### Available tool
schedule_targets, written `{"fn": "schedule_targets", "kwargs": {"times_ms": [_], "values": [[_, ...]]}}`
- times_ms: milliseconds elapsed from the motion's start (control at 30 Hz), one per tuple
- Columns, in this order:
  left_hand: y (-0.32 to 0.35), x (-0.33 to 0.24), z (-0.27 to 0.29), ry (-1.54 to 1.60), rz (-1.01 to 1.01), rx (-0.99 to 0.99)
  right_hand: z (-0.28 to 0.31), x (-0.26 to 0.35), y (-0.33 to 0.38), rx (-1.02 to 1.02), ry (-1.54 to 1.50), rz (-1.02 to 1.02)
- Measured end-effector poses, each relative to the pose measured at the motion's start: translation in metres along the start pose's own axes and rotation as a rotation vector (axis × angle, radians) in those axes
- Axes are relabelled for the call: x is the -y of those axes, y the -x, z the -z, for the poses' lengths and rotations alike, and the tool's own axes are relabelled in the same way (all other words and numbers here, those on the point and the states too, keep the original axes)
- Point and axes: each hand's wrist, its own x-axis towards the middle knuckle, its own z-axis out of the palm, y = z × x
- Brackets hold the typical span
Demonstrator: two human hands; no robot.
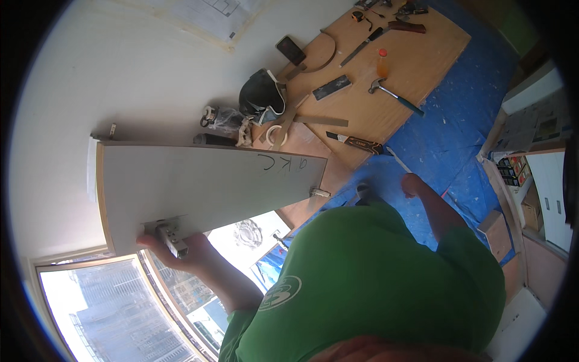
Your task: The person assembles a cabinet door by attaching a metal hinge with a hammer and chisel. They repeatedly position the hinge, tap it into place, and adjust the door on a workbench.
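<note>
At lower left of the frame, the left hand point(181, 253) grips the lower edge of a grey door panel point(205, 187), fingers closed around its metal latch fitting point(170, 236). Right of centre, the right hand point(412, 183) hangs free, its grip not discernible. Judged from the fitting, latch and hinge point(319, 193) are mounted; the panel is not yet hung, with hammer point(395, 95) and saw point(380, 33) on the board at upper right.

You have a plain white wall point(139, 78) ahead of you, with a sheet of paper point(211, 15) taped near its top. A blue tarp point(464, 120) covers the floor, and a brown wooden board point(410, 60) lies on it. At lower left, a large window point(102, 314) lets in bright daylight and shows buildings. White cabinets point(558, 193) stand at the right.
</note>
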Motion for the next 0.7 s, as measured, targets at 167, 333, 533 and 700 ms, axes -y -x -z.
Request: {"fn": "schedule_targets", "kwargs": {"times_ms": [167,333,533,700], "values": [[0.002,0.025,0.012,-0.047,-0.005,0.031,-0.001,0.039,0.034,-0.060,-0.129,0.058],[0.009,0.041,0.025,0.016,-0.035,0.087,-0.004,0.089,0.054,0.039,-0.197,0.203],[0.014,0.038,0.021,-0.066,-0.056,-0.004,-0.013,0.152,0.069,0.061,-0.075,0.318],[0.016,0.031,0.007,-0.090,-0.036,0.023,-0.022,0.185,0.082,0.048,-0.042,0.417]]}}
